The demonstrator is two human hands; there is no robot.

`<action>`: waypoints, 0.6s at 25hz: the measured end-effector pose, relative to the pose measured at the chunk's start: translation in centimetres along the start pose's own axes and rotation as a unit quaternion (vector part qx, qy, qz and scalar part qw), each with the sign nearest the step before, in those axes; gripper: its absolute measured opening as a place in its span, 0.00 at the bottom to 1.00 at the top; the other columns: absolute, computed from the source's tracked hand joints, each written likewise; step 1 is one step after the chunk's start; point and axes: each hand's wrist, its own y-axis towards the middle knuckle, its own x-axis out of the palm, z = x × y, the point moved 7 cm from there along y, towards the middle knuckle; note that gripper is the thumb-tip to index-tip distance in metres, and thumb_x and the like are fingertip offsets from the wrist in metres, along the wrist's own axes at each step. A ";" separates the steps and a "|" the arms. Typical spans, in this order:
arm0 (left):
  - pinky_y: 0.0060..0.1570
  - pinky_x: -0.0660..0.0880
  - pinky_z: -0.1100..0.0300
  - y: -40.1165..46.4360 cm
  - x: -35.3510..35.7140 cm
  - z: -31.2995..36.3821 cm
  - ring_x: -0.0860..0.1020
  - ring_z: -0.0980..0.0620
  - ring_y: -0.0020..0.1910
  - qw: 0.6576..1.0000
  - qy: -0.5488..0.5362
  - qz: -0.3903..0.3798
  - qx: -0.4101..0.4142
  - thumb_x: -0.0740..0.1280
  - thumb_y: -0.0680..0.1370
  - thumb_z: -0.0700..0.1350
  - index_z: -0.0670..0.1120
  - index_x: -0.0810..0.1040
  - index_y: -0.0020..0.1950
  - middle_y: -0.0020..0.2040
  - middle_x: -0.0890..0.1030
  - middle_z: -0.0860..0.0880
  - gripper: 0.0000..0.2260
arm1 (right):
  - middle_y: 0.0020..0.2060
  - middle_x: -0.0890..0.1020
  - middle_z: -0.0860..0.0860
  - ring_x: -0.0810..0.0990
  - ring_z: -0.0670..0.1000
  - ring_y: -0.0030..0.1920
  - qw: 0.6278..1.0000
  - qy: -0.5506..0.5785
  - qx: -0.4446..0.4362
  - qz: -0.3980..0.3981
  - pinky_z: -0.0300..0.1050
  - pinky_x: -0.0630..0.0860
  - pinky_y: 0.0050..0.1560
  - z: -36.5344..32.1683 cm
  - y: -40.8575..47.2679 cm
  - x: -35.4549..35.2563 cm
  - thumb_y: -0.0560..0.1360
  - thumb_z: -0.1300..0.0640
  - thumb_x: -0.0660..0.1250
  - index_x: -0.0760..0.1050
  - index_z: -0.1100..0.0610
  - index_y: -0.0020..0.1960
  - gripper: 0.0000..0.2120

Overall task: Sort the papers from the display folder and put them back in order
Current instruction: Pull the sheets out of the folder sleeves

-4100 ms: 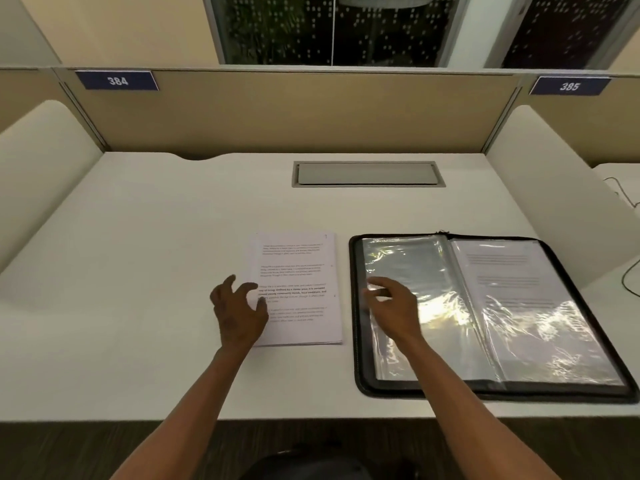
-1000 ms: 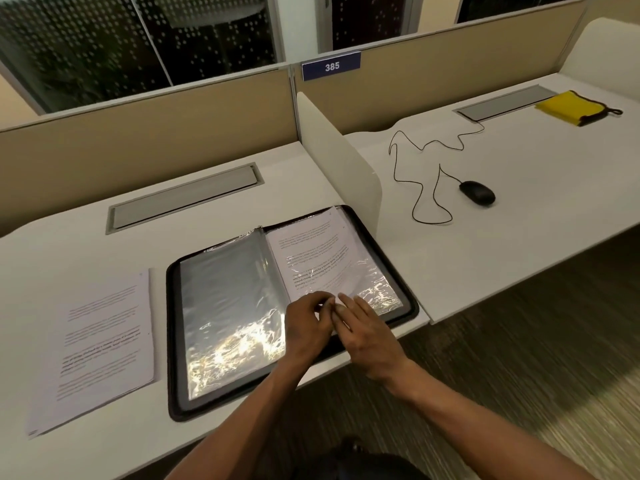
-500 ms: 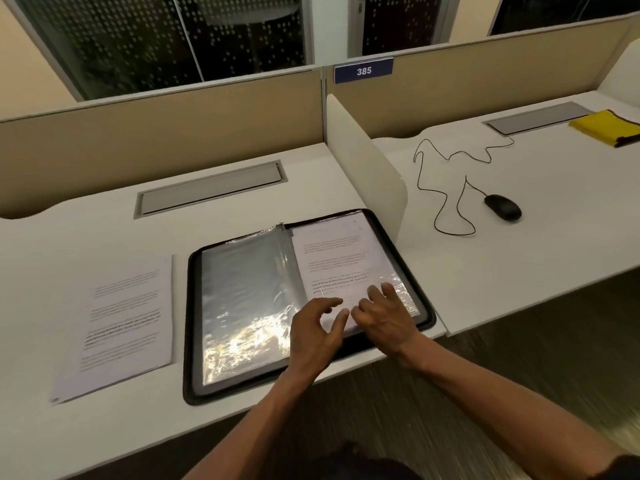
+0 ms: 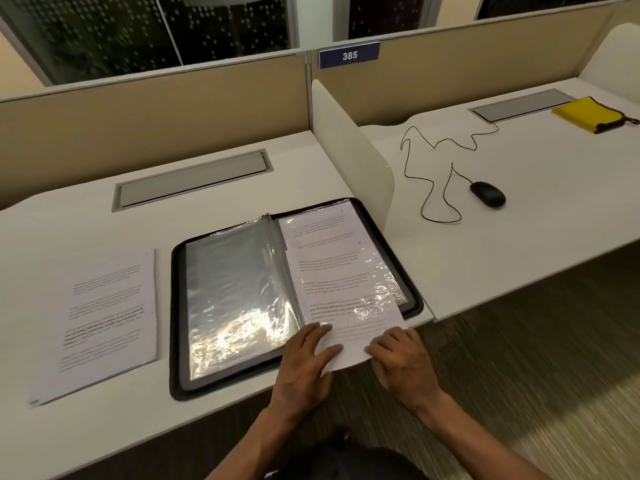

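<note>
- Printed sheet (image 4: 349, 327) is now sliding out of the right-hand sleeve (image 4: 346, 258), its near edge overhanging the desk edge.
- Left hand (image 4: 308, 362) and right hand (image 4: 401, 362) are gripping its near corners, no longer resting on the sleeve.

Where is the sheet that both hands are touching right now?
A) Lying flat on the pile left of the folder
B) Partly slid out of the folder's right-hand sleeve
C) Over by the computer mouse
B: the sheet sticks out past the near edge of the display folder, with the left hand and right hand at its near end.
</note>
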 end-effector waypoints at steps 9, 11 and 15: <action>0.54 0.79 0.49 -2.0 1.9 5.2 0.72 0.49 0.62 0.983 0.097 -0.063 0.140 0.69 0.75 0.54 0.52 0.79 0.58 0.57 0.81 0.49 0.13 | 0.52 0.81 0.49 0.78 0.48 0.50 0.872 0.204 0.445 -0.008 0.43 0.77 0.47 7.9 -2.1 -1.6 0.74 0.47 0.75 0.76 0.53 0.63 0.21; 0.55 0.78 0.48 -2.1 1.4 6.2 0.72 0.49 0.64 0.986 0.071 -0.062 0.139 0.66 0.77 0.55 0.53 0.80 0.59 0.59 0.81 0.50 0.13 | 0.53 0.82 0.51 0.81 0.49 0.48 0.809 0.273 0.519 -0.037 0.45 0.80 0.44 8.5 -3.0 -0.6 0.74 0.55 0.76 0.74 0.53 0.65 0.22; 0.71 0.65 0.48 -2.7 -0.7 3.5 0.65 0.51 0.73 0.972 -0.127 -0.027 -0.194 0.66 0.75 0.68 0.59 0.76 0.66 0.72 0.70 0.52 0.23 | 0.52 0.83 0.55 0.84 0.55 0.48 0.683 0.424 0.593 -0.048 0.53 0.84 0.47 7.9 -5.6 0.7 0.74 0.62 0.74 0.78 0.57 0.60 0.15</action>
